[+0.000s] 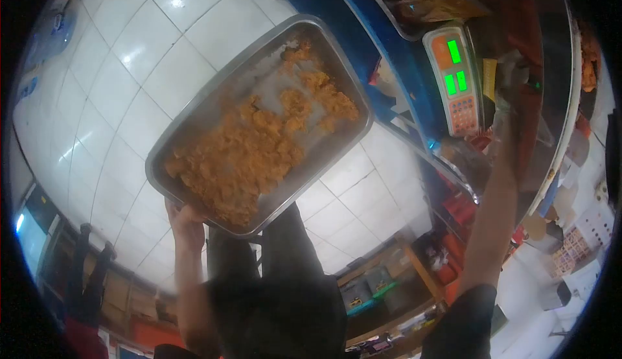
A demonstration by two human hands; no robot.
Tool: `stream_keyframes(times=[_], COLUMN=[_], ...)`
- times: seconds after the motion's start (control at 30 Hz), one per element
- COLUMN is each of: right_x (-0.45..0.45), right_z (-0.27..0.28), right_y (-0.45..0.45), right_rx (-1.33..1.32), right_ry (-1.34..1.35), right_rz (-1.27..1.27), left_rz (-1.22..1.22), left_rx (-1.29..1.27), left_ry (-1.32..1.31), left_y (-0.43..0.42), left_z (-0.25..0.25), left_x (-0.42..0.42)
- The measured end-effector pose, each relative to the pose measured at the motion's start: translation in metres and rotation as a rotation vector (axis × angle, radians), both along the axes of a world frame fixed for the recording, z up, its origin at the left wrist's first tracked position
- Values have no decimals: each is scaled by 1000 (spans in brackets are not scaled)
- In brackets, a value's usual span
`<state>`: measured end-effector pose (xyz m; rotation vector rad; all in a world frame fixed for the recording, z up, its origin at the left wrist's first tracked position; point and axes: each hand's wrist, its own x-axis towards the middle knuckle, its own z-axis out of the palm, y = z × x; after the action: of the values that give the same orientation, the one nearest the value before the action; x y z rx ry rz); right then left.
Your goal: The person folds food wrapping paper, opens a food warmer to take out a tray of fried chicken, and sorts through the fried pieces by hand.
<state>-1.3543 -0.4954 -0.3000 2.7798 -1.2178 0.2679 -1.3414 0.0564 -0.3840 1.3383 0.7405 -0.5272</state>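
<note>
A metal tray (pixel 259 226) of orange-brown fried pieces (pixel 240 158) is tilted in the middle of the view. My left hand (pixel 186 220) grips its lower left rim, fingers mostly tucked beneath. At the right, my right arm stretches up past a scale (pixel 464 114) with green lit displays. My right hand (pixel 513 77) is dim and blurred beside clear plastic (pixel 503 122), right of the scale; its fingers and anything in them cannot be made out.
A blue-edged counter (pixel 389 54) runs beside the tray, with brown food in another tray (pixel 440 6) at its top. White tiled floor (pixel 136 67) lies below. Shelves with boxes (pixel 382 281) stand at the bottom. Another person's dark-clothed legs (pixel 87 275) show at lower left.
</note>
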Motion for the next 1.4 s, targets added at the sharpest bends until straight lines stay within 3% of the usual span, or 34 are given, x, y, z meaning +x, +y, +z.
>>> stream_keyframes(times=[0.17, 0.23, 0.53, 1.4], right_x=[8, 12, 24, 48], right_z=[2, 1, 4, -6], right_y=[-5, -6, -10, 0], right_rx=[1, 10, 38, 44], right_ry=[2, 4, 26, -6], right_rz=[10, 13, -2, 19], left_rz=[13, 80, 50, 41], left_rx=[-40, -91, -123, -89], left_ry=[104, -6, -37, 41], left_y=[17, 2, 3, 7], left_z=[-9, -3, 2, -5], left_x=[-13, -9, -4, 2])
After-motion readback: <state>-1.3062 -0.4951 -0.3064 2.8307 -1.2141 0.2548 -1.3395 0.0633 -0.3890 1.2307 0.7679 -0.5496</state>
